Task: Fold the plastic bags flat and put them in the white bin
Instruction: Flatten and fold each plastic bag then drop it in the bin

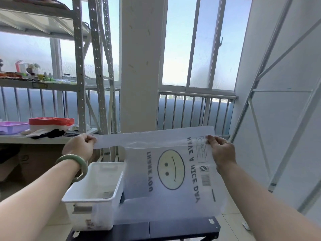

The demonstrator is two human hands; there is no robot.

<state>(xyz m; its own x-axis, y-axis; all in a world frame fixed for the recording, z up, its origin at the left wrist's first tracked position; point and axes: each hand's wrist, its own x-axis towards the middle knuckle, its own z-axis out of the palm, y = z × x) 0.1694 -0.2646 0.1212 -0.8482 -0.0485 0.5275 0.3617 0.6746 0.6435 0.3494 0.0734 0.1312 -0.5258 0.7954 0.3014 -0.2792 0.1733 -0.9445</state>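
Both hands, left hand (79, 146) and right hand (221, 150), pinch the bag (172, 171) taut above and right of the bin (97, 192), likely flattening it for folding.

Counts:
- plastic bag (170, 171) x1, with smiley face (171, 169) x1 and barcode (205, 180) x1 printed on it
- grips x2: left grip (79, 147) and right grip (221, 150)
- white bin (97, 180) x1
- dark counter (182, 228) x1, under the bin
- green bangle (71, 157) x1, on the left wrist
- lower shelf (78, 137): purple tray (12, 126) x1, red-rimmed basin (51, 120) x1, black cloth (52, 133) x1
- upper shelf (17, 82): small items, too small to count
- pillar (140, 66) x1
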